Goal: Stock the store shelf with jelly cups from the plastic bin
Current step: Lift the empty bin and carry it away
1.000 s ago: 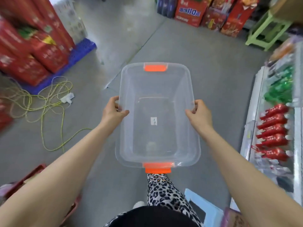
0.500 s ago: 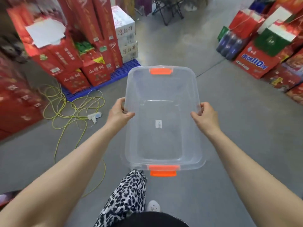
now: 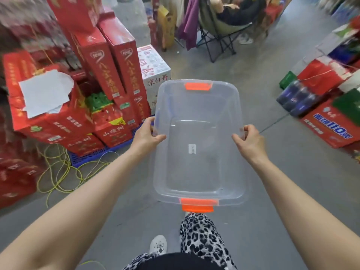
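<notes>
Clear plastic bin [image 3: 196, 106] held out in both hands above the store floor [image 3: 292, 182].

Head view: the left hand [image 3: 147, 136] grips the bin's left rim and the right hand [image 3: 250, 142] grips its right rim, the fingers and thumb of each clamped on the edge. The bin hangs level in the air in front of the person, with one orange latch [image 3: 198, 86] at its far end and another at its near end. Stacked red boxes [image 3: 109, 61] stand on a blue pallet [image 3: 87, 156] to the left, with a yellow cord [image 3: 58, 172] looped beside them.
</notes>
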